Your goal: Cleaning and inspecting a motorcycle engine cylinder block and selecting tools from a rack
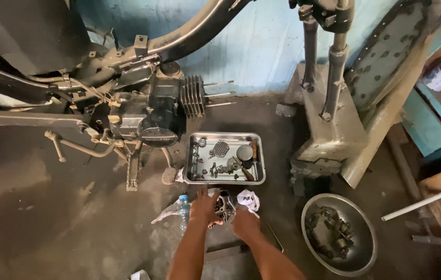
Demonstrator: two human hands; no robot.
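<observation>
A stripped motorcycle frame (101,98) with its engine (153,111) stands at the far side of the oily floor (49,218). Nearer than the engine lies a steel tray (192,176) of bolts and small parts; a round steel bowl (311,207) sits to the tray's right. Just in front of the tray, both hands clasp a dark finned engine part (224,205) on the floor: the left hand (204,207) and right hand (244,223) have fingers curled around its sides. A steady, level two-handed hold seems wise, since the greasy casting could slip. A white rag (249,199) lies touching it.
</observation>
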